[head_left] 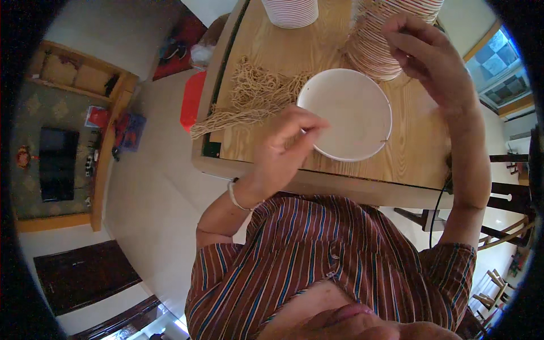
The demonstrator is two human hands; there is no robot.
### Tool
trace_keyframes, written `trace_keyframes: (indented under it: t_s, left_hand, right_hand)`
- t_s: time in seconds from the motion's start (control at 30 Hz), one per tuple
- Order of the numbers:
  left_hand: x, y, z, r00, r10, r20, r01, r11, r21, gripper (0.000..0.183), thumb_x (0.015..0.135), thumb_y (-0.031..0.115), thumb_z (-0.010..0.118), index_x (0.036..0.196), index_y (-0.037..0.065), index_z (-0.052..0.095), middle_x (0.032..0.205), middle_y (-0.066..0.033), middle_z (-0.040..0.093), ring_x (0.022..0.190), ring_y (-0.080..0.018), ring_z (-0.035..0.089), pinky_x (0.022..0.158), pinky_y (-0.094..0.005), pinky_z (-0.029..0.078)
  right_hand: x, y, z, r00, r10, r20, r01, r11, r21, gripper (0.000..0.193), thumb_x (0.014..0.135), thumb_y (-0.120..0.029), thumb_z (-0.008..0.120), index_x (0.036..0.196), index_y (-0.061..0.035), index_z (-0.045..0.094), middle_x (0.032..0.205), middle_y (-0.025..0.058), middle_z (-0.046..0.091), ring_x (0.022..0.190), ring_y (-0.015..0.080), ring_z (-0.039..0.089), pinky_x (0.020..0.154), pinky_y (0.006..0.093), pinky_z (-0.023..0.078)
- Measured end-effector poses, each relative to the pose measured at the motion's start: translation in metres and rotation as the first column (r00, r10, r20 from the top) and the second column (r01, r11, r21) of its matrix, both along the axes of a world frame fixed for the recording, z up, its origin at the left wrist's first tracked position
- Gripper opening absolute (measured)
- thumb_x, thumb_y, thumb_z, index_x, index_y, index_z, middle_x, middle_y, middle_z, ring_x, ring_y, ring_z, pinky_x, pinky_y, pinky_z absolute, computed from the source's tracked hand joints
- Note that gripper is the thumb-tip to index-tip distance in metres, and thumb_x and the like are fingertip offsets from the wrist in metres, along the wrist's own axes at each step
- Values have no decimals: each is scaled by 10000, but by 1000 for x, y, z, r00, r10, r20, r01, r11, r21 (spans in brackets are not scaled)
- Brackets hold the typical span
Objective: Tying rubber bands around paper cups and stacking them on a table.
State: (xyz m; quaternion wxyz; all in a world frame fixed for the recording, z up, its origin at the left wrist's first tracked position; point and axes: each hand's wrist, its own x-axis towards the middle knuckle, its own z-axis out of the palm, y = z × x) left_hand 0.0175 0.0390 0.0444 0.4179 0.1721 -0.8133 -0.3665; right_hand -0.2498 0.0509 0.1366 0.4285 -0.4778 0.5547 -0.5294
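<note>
"How many of each?"

"One bowl (pixel 354 116), two stacks (pixel 292 12) of nested tubs that I can make out, one heap of cords (pixel 258 93) — its strands too tangled to number — and two hands at work."

"Where is the bowl?"

"On the table (pixel 422 150), near the edge by the person, right of the cords and below the larger stack."

"Which way does it point?"

"Its mouth faces up, toward the head. The rim is round, so it shows no long axis. There are small dark marks at its lower right and upper left, too small to identify."

"And the cords?"

"Their long axis slants from lower left to upper right. The loose ends lie at the lower left, over the table's left edge; the upper part is bunched and curly."

"The left hand (pixel 284 141)?"

"At the bowl's left rim, thumb and forefinger reaching over it, the gap between them narrow. I can't tell whether it touches the rim or pinches something thin."

"The right hand (pixel 432 61)?"

"Raised in front of the larger stack, well apart from the left — fingers bent, tips near the thumb. Whether a cord is between them, I can't tell."
</note>
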Motion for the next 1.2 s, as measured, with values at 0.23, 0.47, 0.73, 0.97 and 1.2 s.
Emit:
trace_keyframes:
  t_s: [0.23, 0.47, 0.73, 0.97, 1.2]
  left_hand:
    - [7, -15, 13, 999, 29, -18, -23, 954, 298, 186, 901, -45, 556, 1044, 1, 666, 903, -58, 613, 854, -121, 617, 780, -242, 491]
    - [1, -21, 33, 990, -102, 95, 79, 972, 221, 169, 887, -36, 580, 1013, 9, 684, 904, -71, 641, 830, -142, 639, 739, -247, 506]
    - [-2, -29, 43, 982, -123, 146, 104, 986, 132, 144, 866, -11, 632, 992, 21, 695, 889, -62, 643, 832, -140, 634, 747, -251, 500]
    - [2, -40, 34, 991, -128, 49, 104, 933, 344, 159, 925, 17, 574, 1051, 8, 672, 913, -51, 648, 863, -118, 631, 798, -237, 507]
    - [1, -49, 26, 977, 186, -102, -116, 873, 473, 270, 1011, 214, 496, 1109, -6, 617, 876, -40, 640, 797, -94, 604, 770, -232, 494]
  right_hand:
    - [-43, 8, -35, 598, 115, -793, -329, 938, -112, 159, 887, -134, 630, 1010, -33, 636, 984, 62, 647, 936, 217, 627, 832, 323, 512]
    - [44, 30, -20, 750, 115, -651, -321, 924, -206, 497, 812, 86, 559, 1290, -45, 520, 1212, 69, 551, 768, 117, 588, 674, 253, 487]
    - [56, 14, -49, 830, 489, -270, -531, 841, -108, 406, 904, 41, 530, 1296, -31, 451, 962, 57, 616, 759, 78, 578, 679, 226, 500]
    - [62, 16, -52, 882, 460, -97, -455, 887, 72, 77, 953, -90, 560, 950, -19, 591, 747, 7, 609, 653, 49, 562, 583, 200, 474]
    - [62, 19, -53, 929, 362, 72, -360, 932, -37, 108, 964, -129, 567, 934, -30, 598, 705, 7, 606, 603, 47, 551, 539, 196, 460]
